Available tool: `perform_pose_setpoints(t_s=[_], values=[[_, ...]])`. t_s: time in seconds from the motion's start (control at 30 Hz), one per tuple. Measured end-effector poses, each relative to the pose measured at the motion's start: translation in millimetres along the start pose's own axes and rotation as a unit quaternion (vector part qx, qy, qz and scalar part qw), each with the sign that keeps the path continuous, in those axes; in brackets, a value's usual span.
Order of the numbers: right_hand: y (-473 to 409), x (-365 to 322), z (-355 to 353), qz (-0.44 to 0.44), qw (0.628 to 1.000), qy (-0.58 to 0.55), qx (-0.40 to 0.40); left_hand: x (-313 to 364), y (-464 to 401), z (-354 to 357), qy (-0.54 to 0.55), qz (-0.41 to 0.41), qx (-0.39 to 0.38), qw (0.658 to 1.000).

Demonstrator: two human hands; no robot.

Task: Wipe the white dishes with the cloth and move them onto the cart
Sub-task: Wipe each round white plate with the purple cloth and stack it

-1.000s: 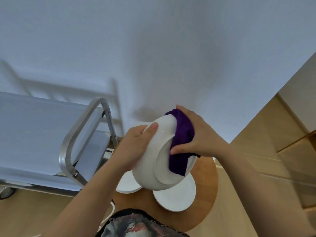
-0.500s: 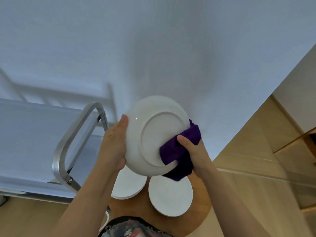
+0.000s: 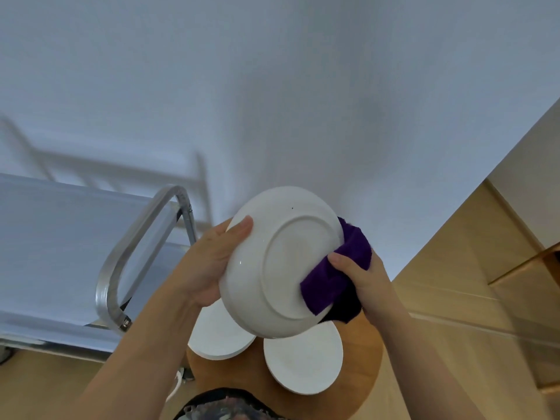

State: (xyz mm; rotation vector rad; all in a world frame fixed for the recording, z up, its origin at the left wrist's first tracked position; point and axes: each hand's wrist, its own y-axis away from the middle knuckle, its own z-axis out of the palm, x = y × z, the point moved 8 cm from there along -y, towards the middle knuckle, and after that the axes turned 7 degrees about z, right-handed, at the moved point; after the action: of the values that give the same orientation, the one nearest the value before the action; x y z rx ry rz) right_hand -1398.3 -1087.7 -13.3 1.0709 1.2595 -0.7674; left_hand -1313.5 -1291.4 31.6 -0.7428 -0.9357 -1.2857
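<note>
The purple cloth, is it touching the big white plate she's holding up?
Touching. The head view shows the purple cloth wrapped over the plate's right rim, pressed on by the right hand.

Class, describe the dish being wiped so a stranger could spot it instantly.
Find the round wooden table beside the metal cart. Above it, the left hand holds a white ceramic dish against a purple cloth. Unlike the two plates below, it is lifted, underside showing.
</note>
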Motion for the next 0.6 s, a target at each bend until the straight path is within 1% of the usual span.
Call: perform_pose_setpoints(t_s=[0.07, 0.1, 0.13, 0.17, 0.2, 0.23, 0.27, 0.3, 0.33, 0.37, 0.4, 0.43, 0.53, 0.6], values=[[11.1, -21.7, -5.1, -0.083, 0.995, 0.023, 0.055, 0.7, 1.8, -0.5, -0.014, 0.003, 0.003, 1.000], [19.1, -36.3, -2.5, -0.137, 0.986, 0.053, 0.074, 1.2, 1.4, -0.3, -0.032, 0.005, 0.007, 0.999], [28.3, -51.9, 6.3, -0.199, 0.971, 0.110, 0.078, 1.5, 1.1, 1.5, -0.054, 0.008, 0.010, 0.998], [38.1, -66.1, 22.0, -0.269, 0.943, 0.188, 0.064, 1.4, 0.5, 4.0, -0.075, 0.012, 0.009, 0.997], [49.0, -75.2, 43.1, -0.343, 0.896, 0.279, 0.040, 1.2, 0.4, 7.4, -0.089, 0.014, 0.005, 0.996], [59.4, -76.9, 65.5, -0.401, 0.840, 0.364, 0.016, 0.8, 0.3, 10.6, -0.095, 0.014, -0.004, 0.995], [65.6, -74.4, 82.1, -0.430, 0.797, 0.425, -0.002, 0.0, 1.4, 13.7, -0.094, 0.011, -0.016, 0.995], [67.5, -72.8, 90.8, -0.437, 0.776, 0.454, -0.011, -0.5, 3.4, 15.6, -0.091, 0.007, -0.028, 0.995], [66.4, -72.4, 93.0, -0.436, 0.774, 0.460, -0.017, -0.9, 6.1, 16.2, -0.085, 0.003, -0.035, 0.996], [63.2, -71.9, 90.1, -0.427, 0.784, 0.449, -0.023, -1.6, 8.6, 14.6, -0.080, 0.002, -0.035, 0.996], [58.9, -70.8, 84.6, -0.408, 0.807, 0.426, -0.028, -1.9, 10.7, 11.9, -0.078, 0.004, -0.029, 0.997], [51.6, -68.7, 76.5, -0.376, 0.838, 0.394, -0.030, -2.0, 12.7, 8.5, -0.079, 0.007, -0.017, 0.997], [25.3, -46.5, 48.1, -0.222, 0.934, 0.277, -0.034, -0.7, 16.3, 0.0, -0.084, 0.013, 0.018, 0.996], [16.0, -25.2, 34.7, -0.129, 0.973, 0.183, -0.053, 2.8, 18.0, -5.3, -0.086, 0.015, 0.031, 0.996]])
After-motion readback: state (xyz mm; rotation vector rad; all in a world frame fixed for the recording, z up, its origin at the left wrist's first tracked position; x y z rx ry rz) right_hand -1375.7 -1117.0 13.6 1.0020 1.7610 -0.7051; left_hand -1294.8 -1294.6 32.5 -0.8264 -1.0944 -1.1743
